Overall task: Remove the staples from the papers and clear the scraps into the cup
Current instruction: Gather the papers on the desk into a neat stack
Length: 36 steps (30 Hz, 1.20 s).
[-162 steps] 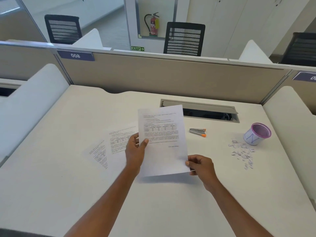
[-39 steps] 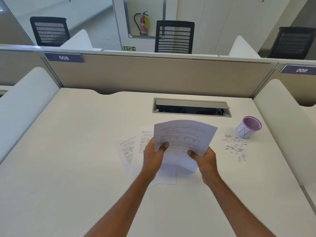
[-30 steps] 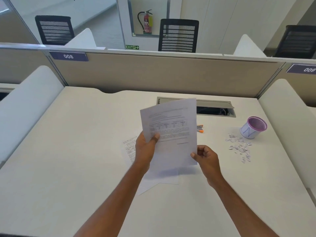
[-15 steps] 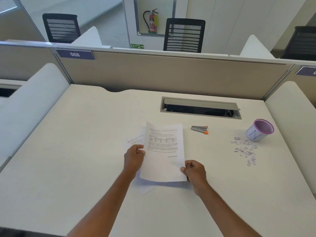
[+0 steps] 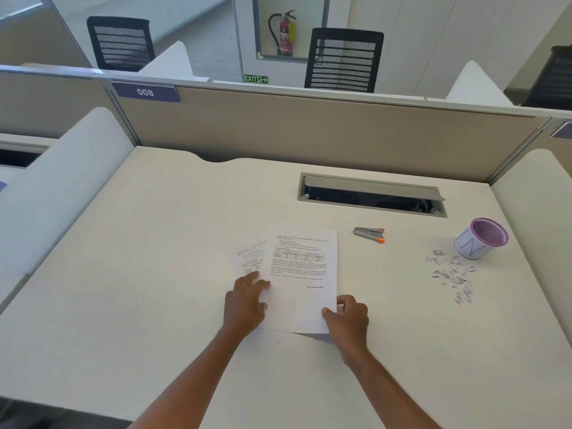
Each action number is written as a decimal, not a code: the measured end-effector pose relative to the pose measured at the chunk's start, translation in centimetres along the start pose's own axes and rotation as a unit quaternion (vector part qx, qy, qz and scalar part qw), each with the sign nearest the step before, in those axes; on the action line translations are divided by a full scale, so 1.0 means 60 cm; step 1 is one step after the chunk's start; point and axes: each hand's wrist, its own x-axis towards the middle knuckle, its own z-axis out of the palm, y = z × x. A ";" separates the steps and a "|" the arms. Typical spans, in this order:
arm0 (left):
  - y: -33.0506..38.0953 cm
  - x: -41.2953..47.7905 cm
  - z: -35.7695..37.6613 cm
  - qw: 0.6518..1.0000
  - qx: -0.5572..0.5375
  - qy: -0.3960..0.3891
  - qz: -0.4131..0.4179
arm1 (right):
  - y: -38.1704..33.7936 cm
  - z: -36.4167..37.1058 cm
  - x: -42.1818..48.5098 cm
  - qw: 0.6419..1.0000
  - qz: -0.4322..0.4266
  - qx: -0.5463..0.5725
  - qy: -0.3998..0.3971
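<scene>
A printed sheet [image 5: 305, 274] lies flat on the white desk [image 5: 154, 274], on top of other papers [image 5: 250, 258] that stick out at its left. My left hand [image 5: 246, 305] rests flat on the sheet's left edge, fingers spread. My right hand [image 5: 348, 315] pinches the sheet's lower right corner. A grey staple remover with orange tips [image 5: 370, 234] lies beyond the sheet to the right. A purple-rimmed white cup [image 5: 479, 238] stands at the far right, with a scatter of paper scraps [image 5: 452, 274] on the desk just in front of it.
An open cable slot [image 5: 371, 195] is set into the desk behind the staple remover. A beige partition [image 5: 309, 131] closes the back edge, and white side dividers [image 5: 62, 181] flank the desk.
The sheet I held up in both hands has come down flat onto the pile. My left hand has gone from gripping its edge to lying flat on it.
</scene>
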 end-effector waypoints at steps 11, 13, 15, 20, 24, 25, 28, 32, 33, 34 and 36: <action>-0.001 0.005 -0.006 1.000 0.017 -0.004 0.006 | -0.027 -0.012 -0.006 0.991 -0.002 0.124 -0.048; 0.000 0.003 -0.006 1.000 0.020 -0.002 0.008 | -0.035 -0.021 -0.002 0.987 0.000 0.144 -0.074; 0.001 0.001 -0.005 1.000 0.020 -0.001 0.010 | -0.040 -0.028 0.005 0.986 -0.007 0.145 -0.080; -0.005 -0.004 -0.007 0.999 0.021 -0.015 0.019 | -0.042 -0.032 0.029 0.994 -0.006 0.077 -0.071; -0.020 -0.014 -0.002 1.000 -0.005 0.013 0.020 | -0.043 -0.045 0.039 0.995 -0.040 0.056 -0.068; -0.026 -0.017 0.002 0.999 -0.008 0.030 0.007 | -0.045 -0.052 0.041 0.995 -0.053 0.058 -0.065; -0.046 -0.023 0.011 0.998 -0.013 0.041 -0.035 | -0.050 -0.072 0.052 0.992 -0.081 0.075 -0.058; -0.058 -0.019 0.011 0.999 -0.027 0.012 -0.020 | -0.053 -0.088 0.067 0.989 -0.101 0.072 -0.076; -0.059 -0.017 0.011 1.000 -0.028 0.004 -0.013 | -0.054 -0.088 0.071 0.989 -0.103 0.068 -0.081; -0.059 -0.015 0.012 1.000 -0.028 -0.002 -0.006 | -0.053 -0.087 0.073 0.989 -0.103 0.062 -0.084; -0.058 -0.011 0.013 1.000 -0.028 -0.012 0.004 | -0.050 -0.081 0.076 0.990 -0.099 0.046 -0.084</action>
